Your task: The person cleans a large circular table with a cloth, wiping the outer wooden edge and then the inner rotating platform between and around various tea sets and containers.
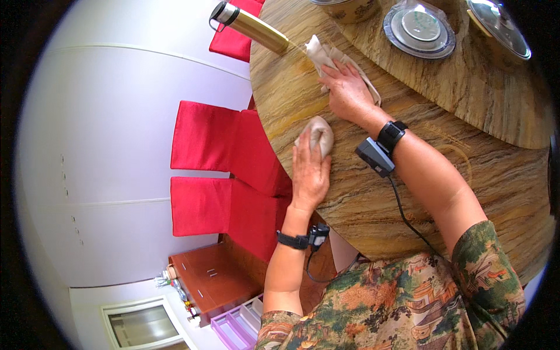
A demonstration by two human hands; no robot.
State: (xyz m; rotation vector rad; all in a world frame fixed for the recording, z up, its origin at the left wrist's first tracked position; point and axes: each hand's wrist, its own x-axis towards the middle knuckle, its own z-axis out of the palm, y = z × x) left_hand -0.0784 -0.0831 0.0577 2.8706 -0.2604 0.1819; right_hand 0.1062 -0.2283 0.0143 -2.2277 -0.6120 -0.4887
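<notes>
My right hand lies flat, fingers spread a little, on a pale cloth laid out on the round wood-patterned table. Closer to the table's left edge, my left hand rests its fingers on a bunched pale cloth. Both cloths touch the tabletop. Beyond the right hand, a gold flask with a black and silver cap stands near the rim. Whether the left fingers grip their cloth is hard to see.
A raised round turntable bears wrapped dishes, a glass-lidded pot and another pot. Red-covered chairs line the left side. A brown wooden cabinet and a purple rack stand at lower left.
</notes>
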